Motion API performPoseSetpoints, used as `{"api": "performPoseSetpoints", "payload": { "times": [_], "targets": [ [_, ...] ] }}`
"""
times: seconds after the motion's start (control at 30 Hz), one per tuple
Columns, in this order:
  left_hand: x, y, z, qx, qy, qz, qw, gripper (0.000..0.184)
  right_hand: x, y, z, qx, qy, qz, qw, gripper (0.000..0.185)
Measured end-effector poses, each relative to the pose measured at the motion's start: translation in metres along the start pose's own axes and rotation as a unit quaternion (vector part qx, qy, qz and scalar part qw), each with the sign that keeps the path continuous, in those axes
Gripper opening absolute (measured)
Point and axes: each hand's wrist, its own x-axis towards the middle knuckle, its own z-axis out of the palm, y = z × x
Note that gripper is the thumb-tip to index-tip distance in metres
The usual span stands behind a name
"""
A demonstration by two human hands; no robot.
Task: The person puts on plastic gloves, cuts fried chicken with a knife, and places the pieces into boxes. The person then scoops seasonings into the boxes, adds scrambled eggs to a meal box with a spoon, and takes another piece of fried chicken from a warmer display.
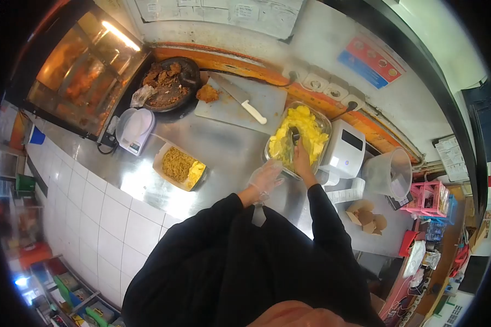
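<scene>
A clear tray [327,143] full of yellow scrambled egg [305,119] sits on the steel counter. My right hand [301,159], bare, reaches into it, its fingers wrapped round a dark-handled serving utensil [294,133]; the utensil's working end is hard to make out among the egg. At the tray's near left corner is my left hand [265,176] in a clear plastic glove, fingers stretched out and holding nothing. Whether it touches the tray I cannot tell. To the left stands an open paper box [190,187] with noodles [175,164] and some egg in its right end.
A knife [239,99] and a fried piece [207,93] lie on a cutting board [278,101] behind. A black bowl [190,71] of fried pieces, kitchen scale [135,131] and heated cabinet [82,71] stand left. Right are a receipt printer [345,150], plastic tub [390,171] and small cardboard box [365,217].
</scene>
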Motion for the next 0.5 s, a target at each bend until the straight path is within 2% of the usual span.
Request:
{"api": "performPoseSetpoints", "payload": {
  "times": [0.03, 0.07, 0.1, 0.17, 0.27, 0.4, 0.47, 0.5],
  "targets": [
    [0.0, -0.002, 0.003, -0.196, 0.028, -0.035, 0.98, 0.054, 0.001, -0.001, 0.001, 0.018, -0.035, 0.06, 0.997, 0.052],
    [0.0, -0.004, 0.005, -0.383, 0.055, -0.068, 0.919, 0.054, 0.002, -0.004, 0.001, 0.035, -0.07, 0.12, 0.99, 0.051],
    [0.0, -0.005, 0.004, -0.383, 0.056, -0.07, 0.92, 0.054, 0.004, -0.005, 0.006, 0.037, -0.071, 0.122, 0.989, 0.051],
    [0.006, -0.021, -0.004, -0.409, 0.035, -0.028, 0.911, 0.052, 0.007, 0.01, 0.028, 0.129, 0.033, 0.046, 0.99, 0.049],
    [0.01, -0.039, -0.015, -0.449, 0.005, 0.036, 0.893, 0.052, 0.008, 0.004, 0.019, 0.132, 0.009, 0.019, 0.991, 0.049],
    [0.01, -0.029, -0.014, -0.43, 0.003, 0.023, 0.902, 0.054, 0.01, -0.016, 0.016, 0.07, -0.05, 0.061, 0.994, 0.051],
    [0.014, -0.027, -0.012, -0.399, 0.041, 0.006, 0.916, 0.061, 0.013, -0.02, 0.011, 0.005, -0.025, -0.076, 0.997, 0.058],
    [0.015, -0.026, -0.01, -0.4, 0.039, 0.004, 0.916, 0.061, 0.014, -0.022, 0.008, 0.003, -0.025, -0.074, 0.997, 0.058]
  ]
}}
